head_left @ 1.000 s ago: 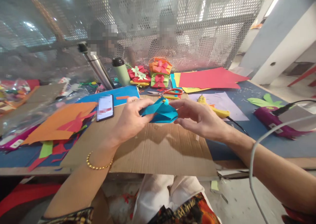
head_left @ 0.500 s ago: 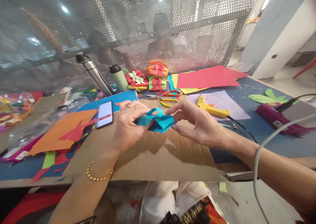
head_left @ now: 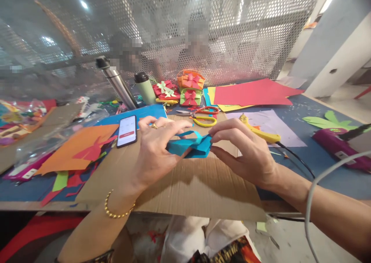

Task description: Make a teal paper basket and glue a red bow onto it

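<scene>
Between my hands, above a cardboard sheet, is a small folded blue paper box with a lighter blue strip arching over its top. My left hand grips the box's left end, thumb along the front side and fingers behind. At the right end, my right hand pinches the paper edge between thumb and fingertips. Scissors with red handles and a pair with yellow handles lie just beyond the box. A yellow glue gun rests past my right hand.
A phone and orange paper lie left. Behind stand a steel flask, a green bottle and finished paper boxes. Red sheets lie back right, with a purple power strip and grey cable at right.
The view has shifted slightly, so the scene sits further right. My left thumb has moved across the box's front, and my right fingers have closed on its right edge.
</scene>
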Motion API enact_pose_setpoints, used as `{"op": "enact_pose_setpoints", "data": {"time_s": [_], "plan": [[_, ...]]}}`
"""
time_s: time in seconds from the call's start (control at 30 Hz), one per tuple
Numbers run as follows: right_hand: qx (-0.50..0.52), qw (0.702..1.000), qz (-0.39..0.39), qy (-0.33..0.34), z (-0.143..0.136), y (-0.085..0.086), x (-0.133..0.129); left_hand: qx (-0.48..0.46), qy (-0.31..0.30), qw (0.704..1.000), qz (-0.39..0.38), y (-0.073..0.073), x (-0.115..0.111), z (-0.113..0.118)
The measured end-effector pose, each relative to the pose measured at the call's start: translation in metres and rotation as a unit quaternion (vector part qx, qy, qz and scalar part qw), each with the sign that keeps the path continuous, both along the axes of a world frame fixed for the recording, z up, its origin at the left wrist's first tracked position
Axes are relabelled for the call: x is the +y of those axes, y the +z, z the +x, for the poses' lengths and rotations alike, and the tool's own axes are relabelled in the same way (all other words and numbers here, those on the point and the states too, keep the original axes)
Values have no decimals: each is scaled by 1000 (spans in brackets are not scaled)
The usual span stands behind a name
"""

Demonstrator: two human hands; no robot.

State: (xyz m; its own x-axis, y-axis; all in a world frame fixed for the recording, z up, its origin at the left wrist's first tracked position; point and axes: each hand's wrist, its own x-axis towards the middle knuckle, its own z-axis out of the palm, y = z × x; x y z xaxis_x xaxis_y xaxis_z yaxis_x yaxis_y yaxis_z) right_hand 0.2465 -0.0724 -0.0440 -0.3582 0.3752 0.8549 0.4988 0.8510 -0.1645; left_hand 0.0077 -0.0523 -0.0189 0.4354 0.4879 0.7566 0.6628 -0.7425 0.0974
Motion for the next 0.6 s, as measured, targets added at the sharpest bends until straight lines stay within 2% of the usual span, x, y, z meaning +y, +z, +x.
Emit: {"op": "enact_pose_setpoints", "data": {"time_s": [0.33,0.6], "plan": [[-25,996,62,-52,-3,-4,-9,-13,-11,1000,17,-2,-1,1],[-78,993,91,2,6,-1,-9,-12,-10,998,60,-3,-4,2]]}}
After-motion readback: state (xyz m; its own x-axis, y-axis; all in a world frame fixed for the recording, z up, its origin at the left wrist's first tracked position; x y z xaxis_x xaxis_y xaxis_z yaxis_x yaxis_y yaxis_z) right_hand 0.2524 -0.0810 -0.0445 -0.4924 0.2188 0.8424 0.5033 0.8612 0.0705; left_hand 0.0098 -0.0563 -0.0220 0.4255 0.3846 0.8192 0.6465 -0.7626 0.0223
